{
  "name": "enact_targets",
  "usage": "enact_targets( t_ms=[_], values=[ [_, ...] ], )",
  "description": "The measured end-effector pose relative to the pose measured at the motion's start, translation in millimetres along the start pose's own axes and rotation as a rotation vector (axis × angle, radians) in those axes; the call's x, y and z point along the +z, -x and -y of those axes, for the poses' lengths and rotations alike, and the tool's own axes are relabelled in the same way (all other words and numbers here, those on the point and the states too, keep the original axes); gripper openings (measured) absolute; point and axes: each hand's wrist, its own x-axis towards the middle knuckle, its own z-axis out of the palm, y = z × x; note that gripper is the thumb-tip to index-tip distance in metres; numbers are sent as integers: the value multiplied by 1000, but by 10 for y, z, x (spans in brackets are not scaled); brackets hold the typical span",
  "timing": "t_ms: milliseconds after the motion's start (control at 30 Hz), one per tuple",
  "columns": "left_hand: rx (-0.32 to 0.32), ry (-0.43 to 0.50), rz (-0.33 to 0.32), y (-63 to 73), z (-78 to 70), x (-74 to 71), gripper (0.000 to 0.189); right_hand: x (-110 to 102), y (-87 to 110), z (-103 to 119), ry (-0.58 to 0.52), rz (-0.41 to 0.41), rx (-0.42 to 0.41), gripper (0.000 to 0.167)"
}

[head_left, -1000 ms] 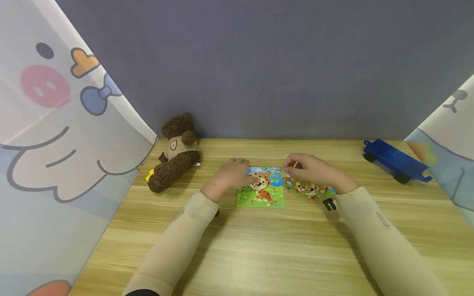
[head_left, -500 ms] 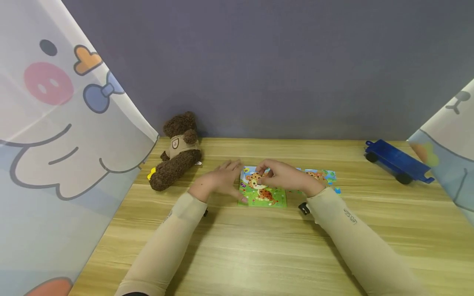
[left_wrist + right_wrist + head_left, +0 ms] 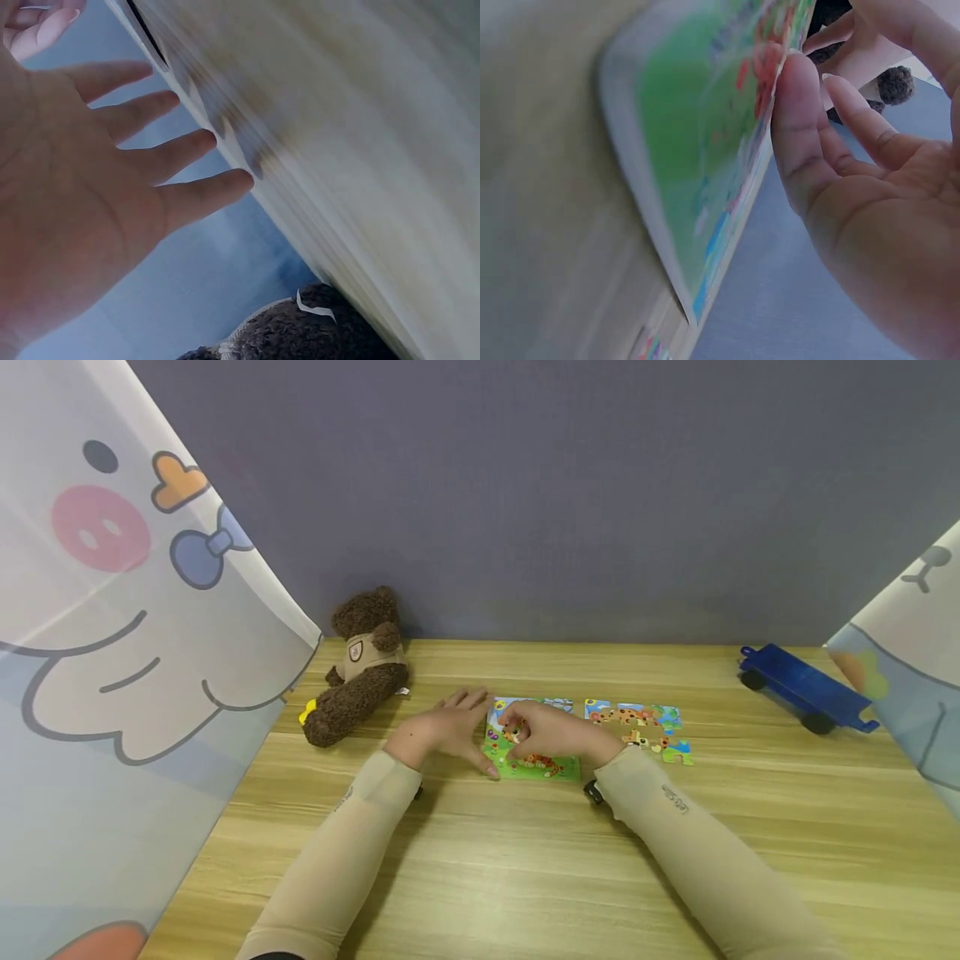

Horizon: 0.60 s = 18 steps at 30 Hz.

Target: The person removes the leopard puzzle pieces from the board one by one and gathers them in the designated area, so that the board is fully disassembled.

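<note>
Head view: use the picture board as your reference; it lies flat on the table, leopard scene up. Your right hand is over its middle and right part, reaching in from its right side. Thumb and forefinger are curved with a gap between them; I see no piece in that gap. Right wrist view has a digit's tip at the board's face, probably touching. Your left hand is just beside the board's left edge, fingers spread and holding nothing, thumb at the near-left corner; contact there I can't tell.

Key relation: the board sits directly under your right hand and to the right of your left, so the right is nearer. Board looks close to square at this slant, so no long axis I'd call; its near edge runs side to side.

Puzzle pieces lie just right of the board, gaps among them, your right wrist partly in front. Teddy bear is left of the board, blue wagon well to its right.
</note>
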Motion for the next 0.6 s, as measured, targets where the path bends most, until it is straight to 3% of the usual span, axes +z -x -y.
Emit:
enact_targets(
  t_ms=[600],
  values=[
    [-15,-20,12,3,-63,5,139,84,-64,51,177,25,-1,30]
  ],
)
